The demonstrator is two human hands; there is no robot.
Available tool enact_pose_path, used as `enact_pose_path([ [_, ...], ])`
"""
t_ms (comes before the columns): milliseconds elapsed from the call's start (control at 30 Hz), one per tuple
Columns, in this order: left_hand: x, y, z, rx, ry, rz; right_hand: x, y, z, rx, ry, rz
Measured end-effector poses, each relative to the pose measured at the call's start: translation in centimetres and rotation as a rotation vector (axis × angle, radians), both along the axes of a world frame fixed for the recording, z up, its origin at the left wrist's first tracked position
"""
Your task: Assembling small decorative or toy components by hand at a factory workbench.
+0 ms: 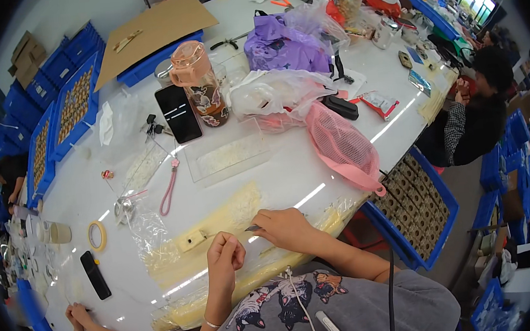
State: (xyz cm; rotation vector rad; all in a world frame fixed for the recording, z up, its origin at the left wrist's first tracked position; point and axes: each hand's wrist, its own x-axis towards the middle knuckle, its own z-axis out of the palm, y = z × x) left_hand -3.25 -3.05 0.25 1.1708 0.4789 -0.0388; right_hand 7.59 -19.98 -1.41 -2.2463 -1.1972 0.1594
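Over the near edge of the white table, my left hand [225, 252] is raised with thumb and fingers pinched together. Whatever lies between those fingertips is too small or hidden to name. Just to its right, my right hand [281, 228] is closed on a small dark grey pointed piece [253, 227], its tip directed at the left hand; the rest is covered by the fingers. The hands are apart. Beyond the left hand, a small cream block with a dark hole [191, 239] lies on yellowish tape strips [234, 209] stuck to the tabletop.
A clear shallow tray [230, 158] lies ahead, near a phone [178, 114], a pink-lidded bottle [200, 86] and a pink mesh bag [343, 146]. At left are a tape roll [97, 235] and another phone [95, 275]. A blue crate of parts [417, 209] stands right. Other people sit nearby.
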Motion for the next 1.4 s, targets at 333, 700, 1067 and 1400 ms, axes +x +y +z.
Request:
enact_pose_path([
  [333, -0.9, -0.4, 0.1, 0.077, 0.023, 0.024, -0.6, -0.4, -1.7, 0.007, -0.024, -0.002],
  [700, 0.1, -1.3, 1.0, 0.153, -0.004, -0.076, -0.1, -0.9, 2.5, 0.229, 0.391, -0.234],
  [1067, -0.4, -1.0, -0.2, 0.343, -0.062, -0.039, -0.2, -1.5, 0.8, 0.073, 0.24, -0.159],
  [1400, -0.6, -1.5, 0.0, 0.37, 0.011, -0.085, -1.5, 0.1, 0.8, 0.139, 0.134, -0.1],
])
